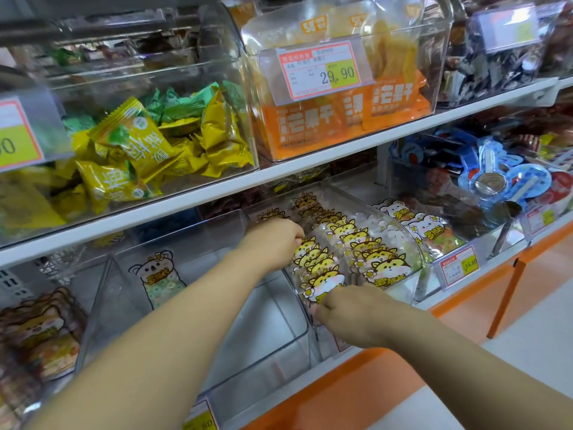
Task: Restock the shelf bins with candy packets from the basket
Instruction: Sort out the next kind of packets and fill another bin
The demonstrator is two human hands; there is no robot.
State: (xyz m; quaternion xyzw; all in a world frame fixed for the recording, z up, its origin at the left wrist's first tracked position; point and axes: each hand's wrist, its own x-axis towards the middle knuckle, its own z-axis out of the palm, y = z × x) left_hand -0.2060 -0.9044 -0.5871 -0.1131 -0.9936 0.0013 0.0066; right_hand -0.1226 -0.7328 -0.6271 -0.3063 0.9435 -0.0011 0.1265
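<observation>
Pinched between the thumb and fingers of my right grip [350, 311] is the front packet [327, 282], a yellow cat face with a white flower. I hold it by its lower edge, at the near end of the clear bin [414, 256] on the lower shelf [459, 301]. That bin holds the candy packets [350, 235] in two rows, standing upright one behind another and all showing the same yellow cat. The one I hold stands at the head of the left row. My left grip [274, 240] reaches further in, knuckles up and fingers curled against the tops of the packets midway along that left row. The fingertips are hidden behind them, so I cannot tell whether they pinch a packet or only press on it. Just left of this bin stands a neighbouring bin [279, 336] of clear plastic, where a koala packet [161, 280] leans against the back wall. To the right lie white bear packets [426, 226], with a price tag [459, 265] clipped in front of them. On the upper shelf [310, 164], yellow sachets [139, 144] fill one box and orange bags [310, 125] stand in the next.
</observation>
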